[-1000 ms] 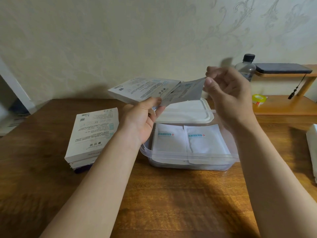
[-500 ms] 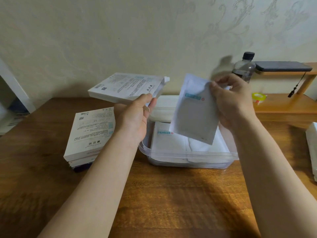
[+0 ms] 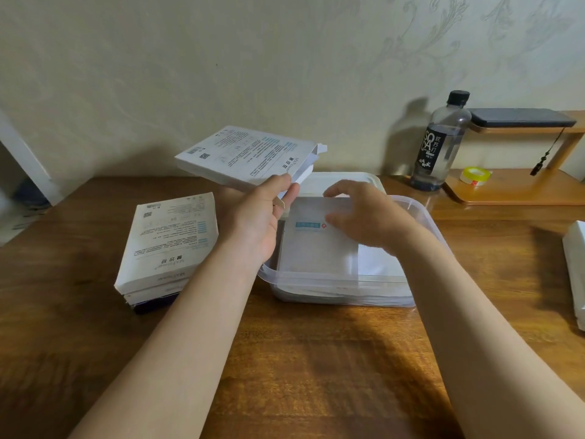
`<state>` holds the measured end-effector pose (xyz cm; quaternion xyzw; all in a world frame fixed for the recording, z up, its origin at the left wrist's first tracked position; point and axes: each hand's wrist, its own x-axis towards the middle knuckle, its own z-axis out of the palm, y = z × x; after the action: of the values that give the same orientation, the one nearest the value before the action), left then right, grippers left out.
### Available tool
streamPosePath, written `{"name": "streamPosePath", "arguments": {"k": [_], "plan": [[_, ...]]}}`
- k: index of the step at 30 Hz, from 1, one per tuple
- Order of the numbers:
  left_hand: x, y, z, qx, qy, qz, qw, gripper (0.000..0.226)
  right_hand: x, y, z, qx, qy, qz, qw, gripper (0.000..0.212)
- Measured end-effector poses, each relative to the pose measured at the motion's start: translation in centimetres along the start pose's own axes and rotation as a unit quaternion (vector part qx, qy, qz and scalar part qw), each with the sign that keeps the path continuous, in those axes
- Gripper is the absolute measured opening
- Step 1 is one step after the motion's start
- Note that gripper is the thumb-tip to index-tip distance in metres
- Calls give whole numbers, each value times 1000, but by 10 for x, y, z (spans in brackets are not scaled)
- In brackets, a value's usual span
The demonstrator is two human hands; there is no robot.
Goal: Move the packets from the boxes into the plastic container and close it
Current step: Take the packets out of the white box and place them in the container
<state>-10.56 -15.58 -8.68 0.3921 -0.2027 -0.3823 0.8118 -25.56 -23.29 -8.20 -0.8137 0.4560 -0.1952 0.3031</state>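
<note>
My left hand (image 3: 253,223) grips a flat white box (image 3: 247,156) by its open flap end and holds it in the air, tilted, above the table. The clear plastic container (image 3: 342,282) stands open in the middle. My right hand (image 3: 364,217) reaches into it and holds a white packet (image 3: 316,248) with a blue label by its far edge. That packet lies flat on the left side, over other white packets (image 3: 380,267). The container's white lid (image 3: 342,180) lies just behind. Two more white boxes (image 3: 167,242) are stacked to the left.
A dark-labelled water bottle (image 3: 443,144) and a yellow tape roll (image 3: 474,176) stand on a low wooden shelf (image 3: 522,198) at the back right. A white object (image 3: 576,274) lies at the right edge. The wall runs close behind the wooden table (image 3: 316,359).
My right hand pulled the packet out of the held box, carried it down and laid it in the container's left side. My left hand shifted the box slightly left.
</note>
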Motion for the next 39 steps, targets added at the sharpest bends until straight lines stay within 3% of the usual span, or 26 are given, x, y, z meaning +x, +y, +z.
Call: {"name": "streamPosePath", "arguments": {"k": [2,6,12,20,29,34,39], "plan": [[1,-1,-1,5,-4,2,1000,49,-3,1,-3,-125,-57,-41,990,51],[3,-2,-2,5,-3,6,1000,58,-8,-2,-2,-178,-100,-83,975,71],[1,-1,-3,10,-11,-2,1000,47,-18,-13,-8,-254,-142,-90,952,81],[5,-3,-4,6,-6,4,1000,60,-13,-1,5,-321,-250,-81,910,85],[7,-4,-5,13,-15,4,1000,63,-13,-3,7,-332,-263,-71,903,90],[4,-3,-4,10,-18,-6,1000,61,-14,-15,11,-277,-222,-92,930,91],[5,-4,-3,7,-19,-5,1000,62,-13,-15,24,-272,-273,-85,919,92]]}}
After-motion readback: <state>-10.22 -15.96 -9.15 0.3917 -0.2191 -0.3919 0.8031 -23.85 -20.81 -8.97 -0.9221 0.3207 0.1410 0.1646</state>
